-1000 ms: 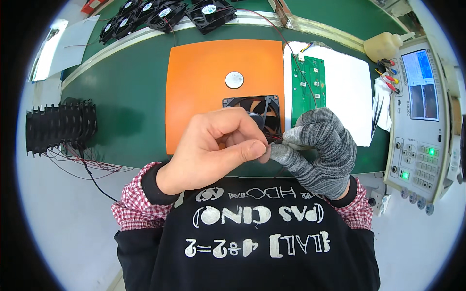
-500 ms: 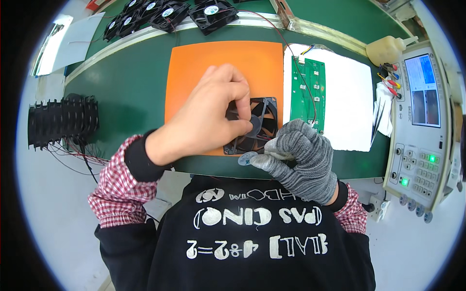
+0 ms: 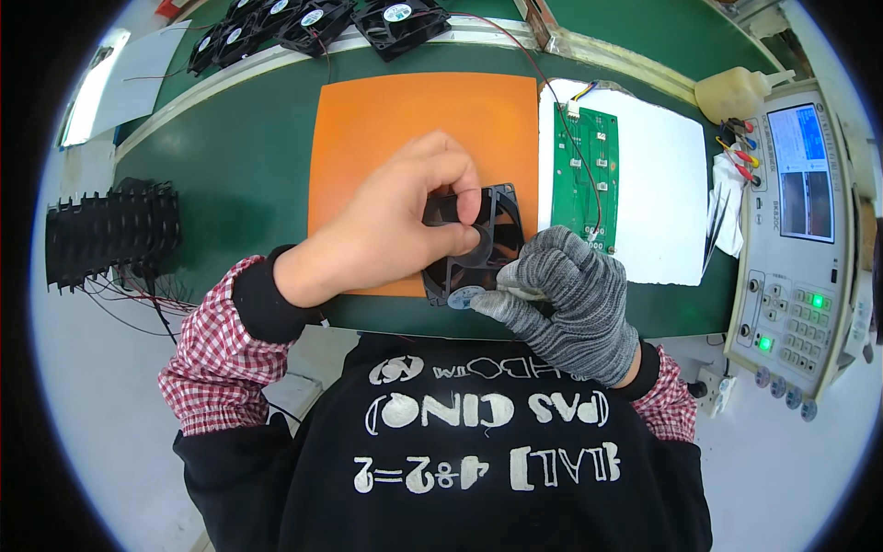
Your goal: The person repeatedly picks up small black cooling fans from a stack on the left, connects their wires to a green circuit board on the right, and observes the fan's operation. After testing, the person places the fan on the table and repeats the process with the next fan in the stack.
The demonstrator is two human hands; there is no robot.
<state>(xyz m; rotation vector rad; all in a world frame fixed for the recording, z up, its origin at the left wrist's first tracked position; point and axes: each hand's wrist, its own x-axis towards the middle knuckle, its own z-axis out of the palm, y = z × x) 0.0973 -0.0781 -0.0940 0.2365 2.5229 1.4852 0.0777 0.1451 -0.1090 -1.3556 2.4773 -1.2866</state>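
A square black cooling fan (image 3: 504,207) rests at the lower right of an orange mat (image 3: 368,120), partly hidden by my hands. My bare left hand (image 3: 386,225) reaches over it, thumb and forefinger pinched together at the round hub (image 3: 475,250); anything between the fingertips is too small to make out. On my right hand (image 3: 575,299) is a grey knit glove with light-coloured fingertips showing. Its thumb and forefinger pinch a small round sticker (image 3: 464,297) at the fan's near edge.
Right of the mat, a green circuit board (image 3: 586,175) lies on a white foam sheet (image 3: 662,202). Farther right stand a test instrument (image 3: 800,230) and a squeeze bottle (image 3: 731,95). Stickered fans (image 3: 400,23) line the back; stacked black fans (image 3: 115,235) with trailing wires sit left.
The sticker has shifted slightly left, and now overlaps the fan's near edge. The fan's near edge shows a little closer to me. My left hand keeps its pinch at the hub.
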